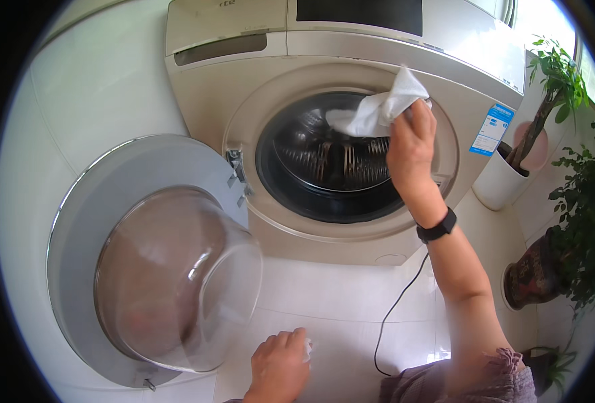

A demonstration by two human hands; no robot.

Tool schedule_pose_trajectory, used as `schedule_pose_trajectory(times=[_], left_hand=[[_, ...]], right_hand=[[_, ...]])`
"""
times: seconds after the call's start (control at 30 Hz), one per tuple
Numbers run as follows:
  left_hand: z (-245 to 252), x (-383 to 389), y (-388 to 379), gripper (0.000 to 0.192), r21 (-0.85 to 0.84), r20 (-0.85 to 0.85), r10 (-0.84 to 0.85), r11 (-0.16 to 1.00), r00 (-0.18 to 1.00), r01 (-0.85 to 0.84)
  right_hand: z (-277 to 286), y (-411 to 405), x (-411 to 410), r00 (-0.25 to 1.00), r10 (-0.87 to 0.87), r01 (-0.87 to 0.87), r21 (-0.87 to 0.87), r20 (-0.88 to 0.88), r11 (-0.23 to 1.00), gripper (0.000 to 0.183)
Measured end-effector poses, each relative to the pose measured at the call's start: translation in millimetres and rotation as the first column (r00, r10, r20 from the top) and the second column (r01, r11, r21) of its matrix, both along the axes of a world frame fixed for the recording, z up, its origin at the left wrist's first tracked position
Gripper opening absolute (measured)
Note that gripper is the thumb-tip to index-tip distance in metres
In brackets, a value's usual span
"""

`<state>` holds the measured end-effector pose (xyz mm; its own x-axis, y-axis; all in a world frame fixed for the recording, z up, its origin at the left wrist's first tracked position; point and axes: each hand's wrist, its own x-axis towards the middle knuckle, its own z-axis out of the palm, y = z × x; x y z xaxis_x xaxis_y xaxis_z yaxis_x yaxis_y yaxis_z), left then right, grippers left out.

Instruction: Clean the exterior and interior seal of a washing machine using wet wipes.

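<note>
A front-loading washing machine (327, 247) stands before me with its round door (75, 242) swung open to the left. My right hand (413, 136), with a black band on the wrist, grips a white cloth (405, 90) at the upper right rim of the drum opening. Part of the cloth hangs over the dark rubber door seal (337, 214), and the metal drum (347, 161) shows behind it. Low in the view, my left hand (279, 365) is closed around a small white wad (307, 349), mostly hidden by the fingers, to the right of the door's clear glass bowl (176, 272).
A white pot (499, 181) with a braided-trunk plant stands right of the machine. Below it are a dark patterned pot (531, 272) and leafy plants (589, 216). A thin black cable (395, 307) runs over the tiled floor (337, 302). A tiled wall (101, 85) rises at the left.
</note>
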<state>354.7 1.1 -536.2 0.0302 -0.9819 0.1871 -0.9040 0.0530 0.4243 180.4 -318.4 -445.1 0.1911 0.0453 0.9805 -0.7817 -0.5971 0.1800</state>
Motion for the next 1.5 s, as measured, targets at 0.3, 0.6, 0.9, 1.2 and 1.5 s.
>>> schedule_pose_trajectory(times=[0.3,0.6,0.9,1.2,1.5], left_hand=[[-8.4,-7.6,-5.5,0.016,0.005,-0.047,-0.047,0.999,0.998,0.047],[-42.5,-4.6,-26.4,0.023,0.089,0.018,0.070,0.994,0.997,-0.071],[-23.6,7.1,-16.6,0.022,0.064,0.033,0.101,0.993,0.994,-0.103],[-20.6,3.3,-11.5,0.027,0.081,0.023,0.061,0.995,0.998,-0.062],[-25.6,-2.5,-16.2,0.025,0.073,0.000,0.101,0.992,0.995,-0.101]], right_hand=[[9.1,-23.3,103.5,0.851,0.383,-0.394,0.048,-0.358,0.918,0.014],[-12.0,-37.4,145.5,0.500,0.290,-0.244,0.189,-0.816,0.951,0.012],[37.0,3.1,-23.6,0.893,0.095,-0.078,0.056,-0.440,0.995,0.023],[-145.3,44.1,-135.4,0.948,-0.015,0.237,0.675,-0.317,0.699,0.025],[-64.2,24.8,-118.5,0.935,-0.066,0.124,0.146,-0.348,0.982,0.029]])
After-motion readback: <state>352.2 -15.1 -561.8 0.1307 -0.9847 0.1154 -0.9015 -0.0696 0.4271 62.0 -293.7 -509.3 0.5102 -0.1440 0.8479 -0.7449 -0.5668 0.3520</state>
